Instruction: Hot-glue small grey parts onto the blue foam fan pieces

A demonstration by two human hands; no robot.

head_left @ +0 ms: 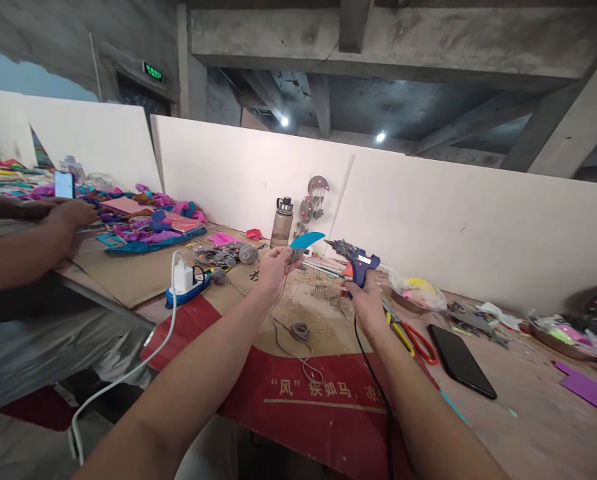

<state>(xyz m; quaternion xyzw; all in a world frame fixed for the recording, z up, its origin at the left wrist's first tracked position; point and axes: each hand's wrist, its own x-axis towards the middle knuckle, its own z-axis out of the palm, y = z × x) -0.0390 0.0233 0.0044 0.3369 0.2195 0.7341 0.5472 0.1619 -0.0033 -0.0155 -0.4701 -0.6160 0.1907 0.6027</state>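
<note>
Near the middle, my left hand [277, 268] pinches a small grey piece with a pointed blue shape [308, 239] standing out of it. Facing it, my right hand [365, 297] is wrapped round the handle of a dark blue glue gun [361, 259]. The gun's nozzle points left at the blue shape's tip, close to it; whether they touch is hard to tell. Grey cord runs down from my left hand to a small coil [301, 329] on the red and brown cardboard [298, 373].
Behind stands a bottle [281, 223]. A black phone [462, 360], red-handled pliers [421, 341] and a bowl [418, 297] lie right. To the left are a power strip [188, 290], a white cable [128, 375], coloured scraps [163, 227] and another person's hands [75, 212].
</note>
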